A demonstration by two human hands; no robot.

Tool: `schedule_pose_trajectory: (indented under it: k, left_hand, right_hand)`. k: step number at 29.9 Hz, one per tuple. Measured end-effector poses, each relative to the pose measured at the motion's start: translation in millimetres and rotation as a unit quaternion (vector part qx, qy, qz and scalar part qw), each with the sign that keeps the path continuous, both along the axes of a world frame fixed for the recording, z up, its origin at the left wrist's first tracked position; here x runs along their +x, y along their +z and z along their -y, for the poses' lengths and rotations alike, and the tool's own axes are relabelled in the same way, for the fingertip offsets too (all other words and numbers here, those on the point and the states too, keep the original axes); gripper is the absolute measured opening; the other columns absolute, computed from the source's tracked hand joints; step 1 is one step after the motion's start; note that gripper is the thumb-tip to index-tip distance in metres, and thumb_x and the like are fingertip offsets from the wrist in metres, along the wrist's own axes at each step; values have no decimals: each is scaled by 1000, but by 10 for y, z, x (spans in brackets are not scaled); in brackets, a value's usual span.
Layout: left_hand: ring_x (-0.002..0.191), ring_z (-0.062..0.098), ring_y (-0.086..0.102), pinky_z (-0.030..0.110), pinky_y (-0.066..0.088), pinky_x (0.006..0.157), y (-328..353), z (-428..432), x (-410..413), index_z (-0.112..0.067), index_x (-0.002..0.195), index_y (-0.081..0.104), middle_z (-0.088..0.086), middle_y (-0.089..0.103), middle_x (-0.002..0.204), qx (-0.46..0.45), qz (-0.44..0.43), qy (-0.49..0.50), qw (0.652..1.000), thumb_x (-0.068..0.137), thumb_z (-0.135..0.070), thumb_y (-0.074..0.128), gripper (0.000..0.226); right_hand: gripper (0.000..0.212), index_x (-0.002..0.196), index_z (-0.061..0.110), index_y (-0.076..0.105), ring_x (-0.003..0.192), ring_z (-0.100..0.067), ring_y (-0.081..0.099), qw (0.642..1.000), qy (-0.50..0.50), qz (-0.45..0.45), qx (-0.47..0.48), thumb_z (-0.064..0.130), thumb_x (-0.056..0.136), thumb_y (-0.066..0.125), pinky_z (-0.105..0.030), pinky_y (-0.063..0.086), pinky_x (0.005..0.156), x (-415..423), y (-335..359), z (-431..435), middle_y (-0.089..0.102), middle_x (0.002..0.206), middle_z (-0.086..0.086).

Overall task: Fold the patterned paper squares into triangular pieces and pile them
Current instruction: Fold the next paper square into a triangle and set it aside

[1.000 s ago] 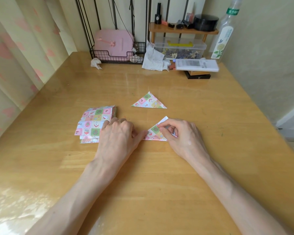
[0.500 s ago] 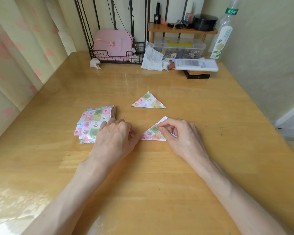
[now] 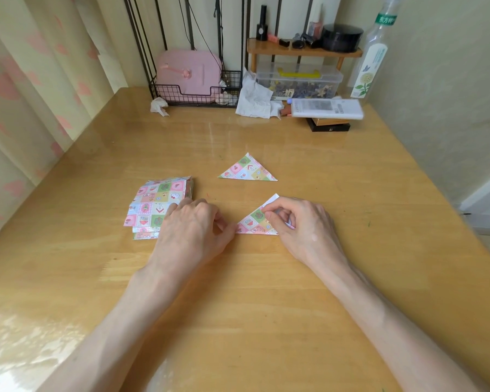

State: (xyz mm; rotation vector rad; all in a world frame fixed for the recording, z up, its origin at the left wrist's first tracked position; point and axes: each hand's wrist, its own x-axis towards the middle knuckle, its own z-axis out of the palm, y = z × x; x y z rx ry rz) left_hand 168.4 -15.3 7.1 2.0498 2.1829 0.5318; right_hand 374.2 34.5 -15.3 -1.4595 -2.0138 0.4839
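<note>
Pinning the half-folded triangle (image 3: 255, 222) near centre, the left hand (image 3: 191, 226) presses its left corner while the right hand (image 3: 300, 224) pinches its top, likely to align edges before creasing.

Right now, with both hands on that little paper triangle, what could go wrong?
1. A sliver of white underside shows at the top of the triangle being folded, so its edges may be misaligned; creasing now could lock in a crooked fold.
2. The left hand rests over the stack of unfolded squares, already fanned unevenly; a nudge might scatter it.
3. The right hand pinches only one corner, so the paper could slip on the glossy table.
</note>
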Motion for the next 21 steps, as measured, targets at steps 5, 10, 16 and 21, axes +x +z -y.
schedule_pose_trajectory:
  k: [5, 10, 16, 21]
  left_hand:
    - [98, 23, 57, 34, 38, 80, -9, -12, -31, -27, 83, 70, -4, 66, 89, -14, 21, -6, 1000, 90, -53, 64, 28]
    - [98, 23, 57, 36, 40, 84, -29, -42, -70, -26, 92, 72, -5, 65, 92, -23, 13, -24, 999, 93, -53, 62, 29]
    - [100, 21, 55, 34, 37, 84, -29, -57, -80, -28, 93, 72, -8, 62, 91, -24, 3, -20, 1000, 91, -56, 63, 30]
    - [102, 20, 54, 31, 31, 78, -10, -67, -77, -28, 94, 71, -10, 56, 88, -29, 11, -16, 999, 91, -55, 65, 27]
  right_hand:
    - [7, 93, 33, 74, 60, -10, 48, 1000, 0, 2, 0, 32, 94, 67, -30, 41, 56, -1, -7, -1, 57, 65, 6]
    - [8, 94, 33, 74, 62, -8, 49, 1000, 1, 7, -3, 32, 95, 66, -28, 39, 55, 1, 1, 4, 58, 67, 6]
    - [7, 93, 33, 73, 63, -8, 50, 1000, 2, 6, -2, 32, 95, 66, -28, 39, 55, 0, 9, 10, 58, 67, 6]
    - [7, 93, 33, 72, 64, -5, 50, 1000, 4, 10, -4, 32, 95, 65, -25, 38, 53, 3, 8, 9, 57, 65, 9]
